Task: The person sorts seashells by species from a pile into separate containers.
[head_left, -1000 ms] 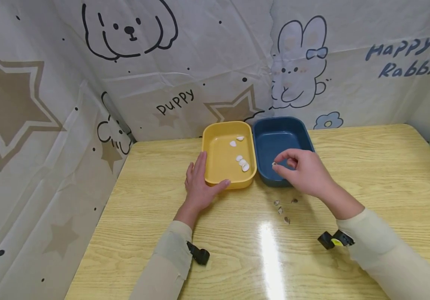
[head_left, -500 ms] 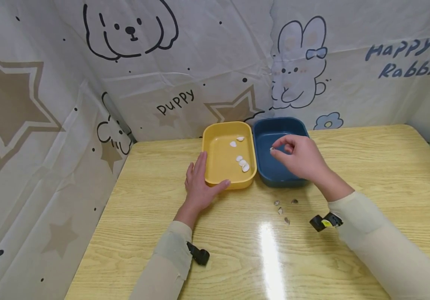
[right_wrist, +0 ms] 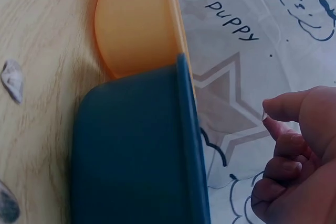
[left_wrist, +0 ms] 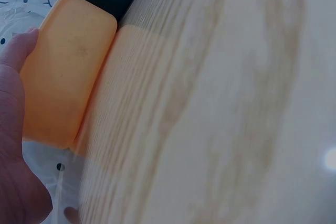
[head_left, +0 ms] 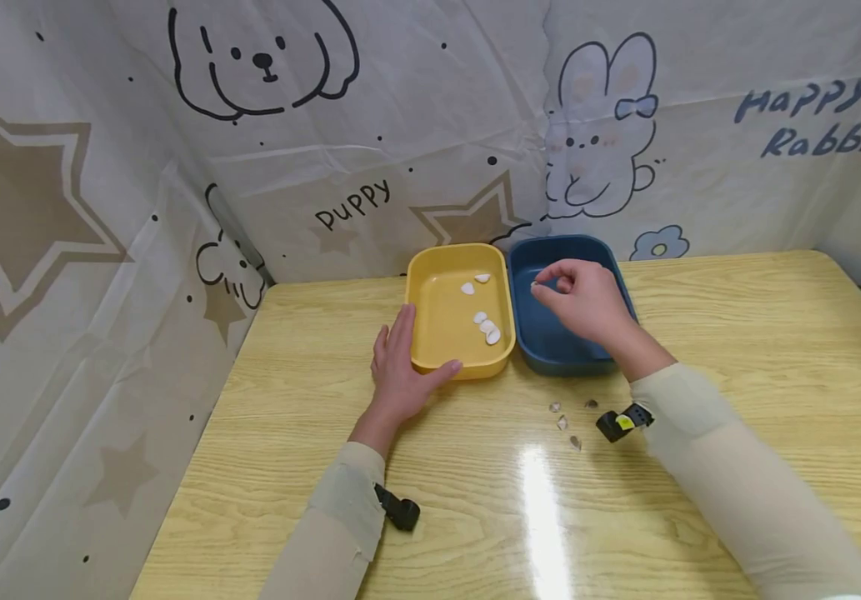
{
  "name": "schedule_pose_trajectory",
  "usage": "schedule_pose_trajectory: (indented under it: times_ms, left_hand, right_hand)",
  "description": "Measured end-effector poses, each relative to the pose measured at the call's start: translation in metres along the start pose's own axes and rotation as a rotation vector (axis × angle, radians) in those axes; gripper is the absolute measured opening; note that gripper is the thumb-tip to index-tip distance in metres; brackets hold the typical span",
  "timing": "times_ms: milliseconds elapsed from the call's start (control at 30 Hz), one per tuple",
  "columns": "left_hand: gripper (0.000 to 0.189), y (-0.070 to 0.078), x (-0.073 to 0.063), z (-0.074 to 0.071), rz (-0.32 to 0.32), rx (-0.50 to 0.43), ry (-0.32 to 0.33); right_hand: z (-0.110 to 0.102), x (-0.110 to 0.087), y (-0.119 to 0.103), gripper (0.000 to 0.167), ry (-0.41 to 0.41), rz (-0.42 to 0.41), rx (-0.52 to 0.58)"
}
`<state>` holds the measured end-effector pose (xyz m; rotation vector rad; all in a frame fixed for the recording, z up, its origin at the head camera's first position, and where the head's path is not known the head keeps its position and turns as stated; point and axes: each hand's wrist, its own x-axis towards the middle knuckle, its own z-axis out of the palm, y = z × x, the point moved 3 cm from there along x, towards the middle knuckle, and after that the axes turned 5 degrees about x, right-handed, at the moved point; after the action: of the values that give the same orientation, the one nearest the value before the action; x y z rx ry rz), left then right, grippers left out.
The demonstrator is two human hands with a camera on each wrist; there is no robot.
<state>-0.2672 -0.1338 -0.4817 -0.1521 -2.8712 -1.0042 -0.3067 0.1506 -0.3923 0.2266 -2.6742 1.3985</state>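
My right hand [head_left: 588,300] is over the blue container [head_left: 565,365], pinching a small pale shell [right_wrist: 264,115] between thumb and forefinger, the other fingers curled in. Most of that shell is hidden by the fingertips. My left hand [head_left: 403,375] rests against the near left corner of the yellow container [head_left: 468,371], fingers straight along its left side and thumb on the front rim. Inside the yellow container lie several white shells [head_left: 493,335]. On the table in front of the blue container are several small brownish shells [head_left: 576,442].
Both containers stand side by side on the wood-grain table [head_left: 287,433], close to the back edge. A cloth printed with cartoon animals [head_left: 430,100] hangs behind and to the left.
My right hand has moved away from me and slightly left, further over the blue container, still pinching the small shell. The left hand has stayed in place on the yellow container.
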Motion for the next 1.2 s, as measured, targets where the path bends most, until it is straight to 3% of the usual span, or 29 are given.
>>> schedule_pose_trajectory:
  times_ms: [567,1200]
  left_hand:
    - [0.112,-0.001,0.0,0.0,0.008,0.004,-0.001]
    - [0.113,-0.002,0.001,0.001,0.003,-0.012,0.008]
  right_hand:
    - [0.013,0.021,0.029,0.023,0.061,0.045,0.027]
    - [0.021,0.028,0.052,0.022,0.081,0.106,0.043]
